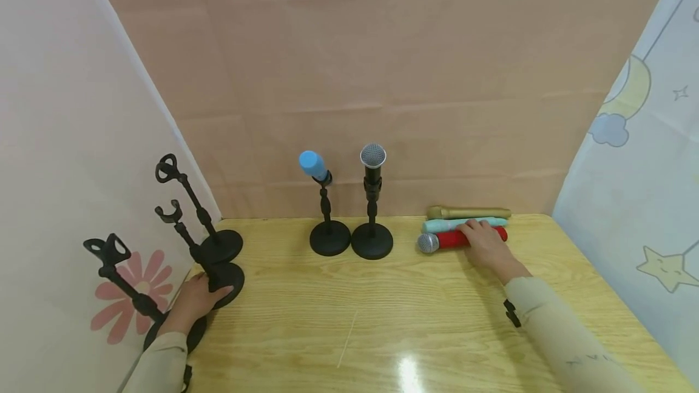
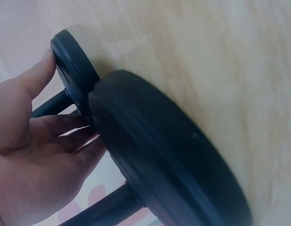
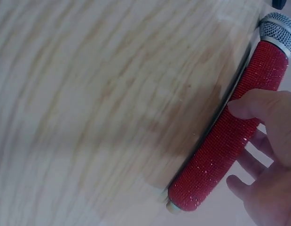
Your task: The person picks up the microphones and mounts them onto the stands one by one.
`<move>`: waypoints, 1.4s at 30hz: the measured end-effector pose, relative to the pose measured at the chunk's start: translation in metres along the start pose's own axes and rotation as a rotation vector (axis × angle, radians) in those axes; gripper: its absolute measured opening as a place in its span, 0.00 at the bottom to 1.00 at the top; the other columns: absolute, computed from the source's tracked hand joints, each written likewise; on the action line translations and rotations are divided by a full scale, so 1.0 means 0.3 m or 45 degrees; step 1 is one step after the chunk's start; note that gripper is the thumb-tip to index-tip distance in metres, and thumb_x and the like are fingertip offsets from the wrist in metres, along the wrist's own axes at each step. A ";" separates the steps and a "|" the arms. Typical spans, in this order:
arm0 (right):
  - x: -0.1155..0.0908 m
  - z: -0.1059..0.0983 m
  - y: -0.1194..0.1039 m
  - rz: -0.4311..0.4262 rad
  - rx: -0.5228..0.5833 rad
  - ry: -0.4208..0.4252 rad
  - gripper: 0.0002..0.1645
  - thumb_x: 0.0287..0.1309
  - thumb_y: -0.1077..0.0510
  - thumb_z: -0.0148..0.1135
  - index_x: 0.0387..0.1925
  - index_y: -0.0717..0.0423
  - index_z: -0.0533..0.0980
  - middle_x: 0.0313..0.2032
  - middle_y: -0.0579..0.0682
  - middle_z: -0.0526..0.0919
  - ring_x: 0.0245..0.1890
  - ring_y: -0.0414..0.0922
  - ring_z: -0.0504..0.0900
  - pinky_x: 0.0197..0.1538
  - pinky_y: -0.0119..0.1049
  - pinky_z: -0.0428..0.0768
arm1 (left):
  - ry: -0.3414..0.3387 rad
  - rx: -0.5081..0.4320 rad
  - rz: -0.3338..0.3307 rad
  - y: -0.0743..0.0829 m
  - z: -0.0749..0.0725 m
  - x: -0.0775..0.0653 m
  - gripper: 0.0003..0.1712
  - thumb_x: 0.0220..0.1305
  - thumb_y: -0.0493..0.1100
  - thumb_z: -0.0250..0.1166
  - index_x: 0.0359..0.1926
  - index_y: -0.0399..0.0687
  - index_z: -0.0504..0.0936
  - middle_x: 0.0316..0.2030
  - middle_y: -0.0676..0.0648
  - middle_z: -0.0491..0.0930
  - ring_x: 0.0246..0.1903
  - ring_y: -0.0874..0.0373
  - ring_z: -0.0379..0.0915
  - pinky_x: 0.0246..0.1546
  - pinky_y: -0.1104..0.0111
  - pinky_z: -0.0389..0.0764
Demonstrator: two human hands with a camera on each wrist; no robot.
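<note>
Only the head view takes in the whole spread of the table (image 1: 284,320), with 5 black stands: 3 along its left edge, a near stand (image 1: 144,306), a middle stand (image 1: 198,253) and a far stand (image 1: 204,216), and 2 by the back edge, bearing a silver-headed microphone (image 1: 374,156) and a blue-headed microphone (image 1: 312,164). It also shows a gold microphone (image 1: 469,213) and a teal microphone (image 1: 445,225) by the back edge towards the right corner, behind the red microphone (image 1: 450,239), whose glittering surface shows clearly only from the right wrist. The left wrist view cuts off the near stand's base; the left hand's (image 1: 192,302) fingertips are partly hidden there, so whether it grips cannot be told. Its thumb touches the middle stand's base. The right hand (image 1: 488,250) pinches the red microphone's barrel between thumb and fingers, the mesh head lying beyond them, towards the table's left edge.
</note>
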State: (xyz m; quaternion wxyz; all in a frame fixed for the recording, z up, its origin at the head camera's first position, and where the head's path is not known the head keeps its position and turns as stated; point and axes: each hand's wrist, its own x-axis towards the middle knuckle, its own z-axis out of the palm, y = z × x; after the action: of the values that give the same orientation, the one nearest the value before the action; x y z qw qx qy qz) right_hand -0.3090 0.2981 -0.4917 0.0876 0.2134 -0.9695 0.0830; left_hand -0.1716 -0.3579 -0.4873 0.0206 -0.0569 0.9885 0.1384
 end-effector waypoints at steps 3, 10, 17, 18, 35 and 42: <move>0.007 0.003 -0.006 0.003 -0.010 -0.004 0.27 0.50 0.70 0.66 0.55 0.65 0.76 0.52 0.66 0.75 0.51 0.68 0.71 0.53 0.65 0.74 | 0.006 -0.018 0.017 0.002 0.002 -0.008 0.49 0.69 0.58 0.64 0.59 0.08 0.65 0.59 0.14 0.66 0.59 0.20 0.64 0.61 0.37 0.69; 0.015 0.002 -0.026 0.080 -0.007 -0.121 0.29 0.53 0.69 0.64 0.59 0.67 0.73 0.55 0.66 0.78 0.55 0.68 0.72 0.61 0.69 0.69 | 0.017 -0.052 0.038 0.026 0.010 -0.020 0.50 0.67 0.59 0.66 0.59 0.09 0.66 0.60 0.15 0.67 0.60 0.19 0.64 0.61 0.36 0.69; 0.019 0.015 -0.023 0.070 0.007 -0.115 0.31 0.48 0.67 0.66 0.57 0.68 0.74 0.50 0.64 0.79 0.51 0.66 0.75 0.55 0.68 0.73 | -0.012 -0.051 0.045 0.056 0.019 -0.026 0.50 0.67 0.59 0.66 0.60 0.09 0.66 0.62 0.16 0.65 0.61 0.18 0.61 0.61 0.35 0.67; 0.018 0.016 -0.021 0.066 0.008 -0.111 0.31 0.47 0.67 0.67 0.56 0.68 0.74 0.48 0.64 0.79 0.50 0.65 0.77 0.53 0.68 0.74 | -0.017 -0.053 0.051 0.060 0.022 -0.027 0.50 0.67 0.59 0.66 0.60 0.10 0.66 0.62 0.16 0.65 0.61 0.18 0.61 0.61 0.35 0.67; 0.015 -0.053 -0.046 0.213 0.263 -0.103 0.20 0.54 0.58 0.67 0.48 0.55 0.73 0.35 0.51 0.82 0.31 0.49 0.78 0.34 0.46 0.76 | -0.047 -0.148 0.147 0.172 0.065 -0.078 0.48 0.67 0.59 0.67 0.63 0.15 0.68 0.65 0.18 0.64 0.64 0.19 0.58 0.61 0.34 0.67; 0.010 -0.084 -0.079 0.200 0.431 0.037 0.17 0.57 0.58 0.68 0.46 0.58 0.74 0.39 0.58 0.84 0.35 0.53 0.80 0.39 0.51 0.77 | -0.102 -0.208 0.201 0.231 0.081 -0.094 0.49 0.66 0.61 0.67 0.66 0.19 0.68 0.67 0.20 0.62 0.67 0.21 0.55 0.61 0.34 0.67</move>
State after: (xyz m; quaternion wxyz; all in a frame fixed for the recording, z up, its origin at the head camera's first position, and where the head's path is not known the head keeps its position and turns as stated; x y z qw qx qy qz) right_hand -0.2982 0.2808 -0.4636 0.0577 0.1476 -0.9540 0.2544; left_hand -0.1511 -0.2819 -0.4904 0.0444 0.0253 0.9737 0.2218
